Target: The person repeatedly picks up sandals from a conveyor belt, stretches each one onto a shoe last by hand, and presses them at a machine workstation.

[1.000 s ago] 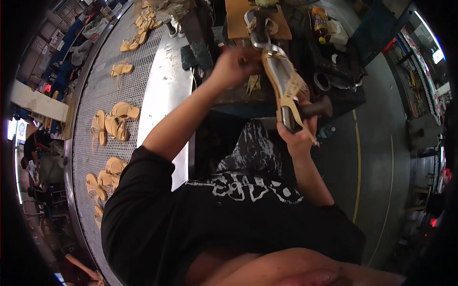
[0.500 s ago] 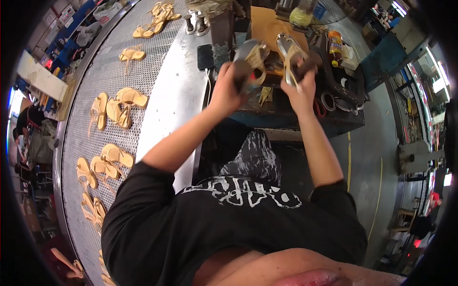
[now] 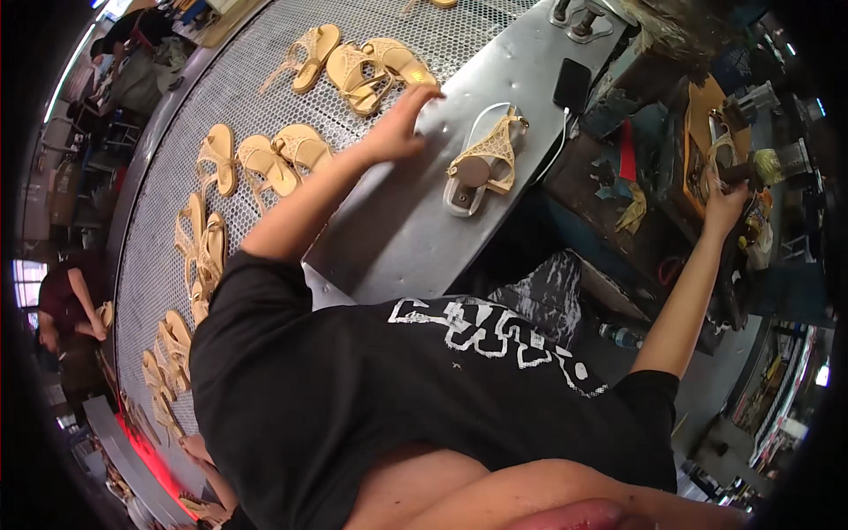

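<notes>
My left hand [image 3: 397, 131] is over the inner edge of the mesh conveyor, fingers apart and nothing in them. Its fingertips are close to a tan sandal [image 3: 399, 64]; I cannot tell whether they touch. A strappy sandal on a shoe last [image 3: 495, 152] lies on the metal ledge [image 3: 389, 234], with a round brown peg standing up from it. At the far right, my right hand [image 3: 726, 210] is closed around the brown peg of another lasted sandal [image 3: 723, 146], beside the orange-brown board. Part of that sandal is hidden by the hand.
Several tan sandals [image 3: 281, 161] lie along the mesh conveyor [image 3: 265, 106]. A black phone [image 3: 572, 84] with a white cable sits on the ledge, near metal posts [image 3: 585, 25]. A dark workbench [image 3: 609, 212] stands to the right. Another person [image 3: 71, 296] is at the far left.
My view has turned left. The left hand has let go of its lasted sandal, which now lies on the ledge, and moved to the conveyor. The right hand still holds the other.
</notes>
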Demonstrator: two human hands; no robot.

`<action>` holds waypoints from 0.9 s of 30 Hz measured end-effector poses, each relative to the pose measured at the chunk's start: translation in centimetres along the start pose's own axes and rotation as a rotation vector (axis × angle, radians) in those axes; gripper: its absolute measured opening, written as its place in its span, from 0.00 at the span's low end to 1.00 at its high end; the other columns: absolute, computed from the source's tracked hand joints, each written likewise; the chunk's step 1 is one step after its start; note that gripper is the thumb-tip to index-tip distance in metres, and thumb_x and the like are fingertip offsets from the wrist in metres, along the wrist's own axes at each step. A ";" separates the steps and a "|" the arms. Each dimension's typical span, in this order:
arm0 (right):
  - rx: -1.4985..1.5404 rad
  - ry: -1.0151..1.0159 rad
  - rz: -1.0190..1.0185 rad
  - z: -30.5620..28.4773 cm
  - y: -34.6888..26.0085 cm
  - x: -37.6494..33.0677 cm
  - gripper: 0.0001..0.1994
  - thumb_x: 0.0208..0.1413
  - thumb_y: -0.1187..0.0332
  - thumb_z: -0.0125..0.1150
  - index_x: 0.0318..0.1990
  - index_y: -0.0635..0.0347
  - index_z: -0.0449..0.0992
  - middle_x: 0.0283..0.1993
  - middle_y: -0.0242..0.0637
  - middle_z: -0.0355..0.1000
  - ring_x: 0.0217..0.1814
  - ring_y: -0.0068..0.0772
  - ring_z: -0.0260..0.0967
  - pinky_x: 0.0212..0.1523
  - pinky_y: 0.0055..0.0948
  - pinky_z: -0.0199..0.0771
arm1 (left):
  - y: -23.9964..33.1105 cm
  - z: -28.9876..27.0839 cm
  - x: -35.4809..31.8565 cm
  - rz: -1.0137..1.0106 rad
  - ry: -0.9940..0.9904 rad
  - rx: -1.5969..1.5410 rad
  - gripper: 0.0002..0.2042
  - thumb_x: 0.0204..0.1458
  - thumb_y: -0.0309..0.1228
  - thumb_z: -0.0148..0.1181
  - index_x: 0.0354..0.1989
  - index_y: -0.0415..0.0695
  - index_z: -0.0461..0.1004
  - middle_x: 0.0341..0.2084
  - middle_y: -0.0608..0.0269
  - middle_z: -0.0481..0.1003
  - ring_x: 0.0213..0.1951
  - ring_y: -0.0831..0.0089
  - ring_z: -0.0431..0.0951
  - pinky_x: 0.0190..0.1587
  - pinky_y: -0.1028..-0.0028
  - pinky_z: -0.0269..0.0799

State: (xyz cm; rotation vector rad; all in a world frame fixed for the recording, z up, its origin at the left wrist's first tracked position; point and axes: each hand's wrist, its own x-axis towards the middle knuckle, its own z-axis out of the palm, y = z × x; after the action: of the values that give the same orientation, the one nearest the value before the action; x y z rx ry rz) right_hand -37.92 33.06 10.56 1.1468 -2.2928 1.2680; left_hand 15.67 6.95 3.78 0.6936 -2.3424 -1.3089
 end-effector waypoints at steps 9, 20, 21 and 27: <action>-0.333 0.028 -0.059 0.1 -2.6 -0.3 0.27 0.43 0.63 0.72 0.47 0.73 0.69 0.47 0.55 0.70 0.52 0.55 0.67 0.53 0.41 0.64 | -6.5 -6.4 12.6 0.182 -0.363 1.021 0.18 0.52 0.25 0.53 0.53 0.44 0.70 0.40 0.54 0.73 0.43 0.60 0.75 0.47 0.61 0.71; -0.022 0.149 -0.010 2.7 -6.9 -8.7 0.32 0.41 0.65 0.73 0.52 0.72 0.66 0.54 0.53 0.68 0.57 0.46 0.67 0.58 0.38 0.64 | 9.1 -6.0 -3.3 0.016 0.435 -0.192 0.33 0.48 0.26 0.66 0.63 0.42 0.57 0.40 0.60 0.76 0.39 0.73 0.77 0.43 0.73 0.74; 0.205 0.127 0.018 3.2 -8.8 -11.3 0.31 0.41 0.70 0.72 0.54 0.70 0.65 0.55 0.50 0.68 0.58 0.43 0.66 0.59 0.37 0.64 | 9.0 -2.1 -5.2 -0.049 0.379 -0.319 0.34 0.48 0.28 0.65 0.64 0.40 0.55 0.43 0.60 0.75 0.43 0.72 0.76 0.46 0.71 0.73; 0.834 -0.161 0.283 2.2 -23.9 -23.9 0.30 0.41 0.80 0.65 0.55 0.66 0.62 0.61 0.43 0.61 0.60 0.36 0.61 0.63 0.35 0.59 | 15.4 10.9 -5.7 -0.230 -0.511 -1.520 0.23 0.54 0.23 0.55 0.58 0.32 0.60 0.49 0.36 0.71 0.49 0.52 0.76 0.53 0.59 0.73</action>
State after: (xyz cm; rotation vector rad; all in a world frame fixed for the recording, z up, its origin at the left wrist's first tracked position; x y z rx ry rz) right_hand -4.23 36.24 9.68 1.1895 -2.1114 2.4610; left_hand 10.85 24.59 11.12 0.0729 -0.8308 -2.9112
